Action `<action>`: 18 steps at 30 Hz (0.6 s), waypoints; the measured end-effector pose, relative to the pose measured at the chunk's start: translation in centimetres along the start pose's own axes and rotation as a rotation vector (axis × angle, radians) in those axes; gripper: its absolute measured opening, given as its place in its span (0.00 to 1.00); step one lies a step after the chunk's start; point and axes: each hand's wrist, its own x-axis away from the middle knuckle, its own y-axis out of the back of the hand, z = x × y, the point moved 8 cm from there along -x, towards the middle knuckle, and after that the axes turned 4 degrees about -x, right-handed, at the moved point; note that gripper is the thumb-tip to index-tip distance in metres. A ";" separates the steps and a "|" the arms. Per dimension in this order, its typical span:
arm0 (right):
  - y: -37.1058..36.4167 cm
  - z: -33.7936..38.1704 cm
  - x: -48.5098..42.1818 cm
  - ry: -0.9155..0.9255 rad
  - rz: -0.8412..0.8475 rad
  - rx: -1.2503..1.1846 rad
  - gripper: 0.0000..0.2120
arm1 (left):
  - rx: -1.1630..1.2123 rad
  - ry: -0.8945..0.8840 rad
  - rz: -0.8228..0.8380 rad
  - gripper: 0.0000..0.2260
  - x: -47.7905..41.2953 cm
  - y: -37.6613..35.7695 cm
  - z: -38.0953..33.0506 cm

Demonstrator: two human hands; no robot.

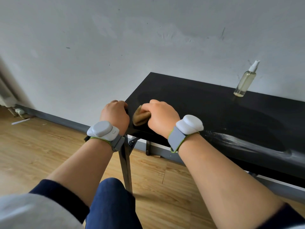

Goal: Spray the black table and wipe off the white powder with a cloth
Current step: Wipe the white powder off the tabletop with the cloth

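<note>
The black table (198, 100) stretches from the centre to the right. My right hand (160, 117) is closed on a tan cloth (140, 117) and presses it on the tabletop near the table's left end. My left hand (115, 114) curls over the table's left edge, fingers wrapped around it. A streak of white powder (244, 141) lies along the front edge to the right of my right wrist. A clear spray bottle (245, 80) with a white nozzle stands upright at the back of the table by the wall.
A grey wall (115, 47) runs right behind the table. A metal table leg (126, 164) drops to the wooden floor (41, 146) between my arms. My knee in blue trousers (112, 200) is below. A radiator pipe (16, 111) sits far left.
</note>
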 end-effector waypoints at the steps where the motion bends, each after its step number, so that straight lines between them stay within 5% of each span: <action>1: 0.0 -0.2 0.2 0.028 0.020 -0.026 0.18 | 0.004 0.001 -0.002 0.19 0.1 0.0 0.0; 14: 2.9 -4.4 4.4 -0.007 0.257 -0.096 0.21 | 0.014 0.019 -0.023 0.20 0.2 -0.2 0.3; 18: 4.9 -6.2 3.4 -0.134 0.155 -0.425 0.16 | 0.028 0.016 -0.026 0.20 0.1 -0.2 0.1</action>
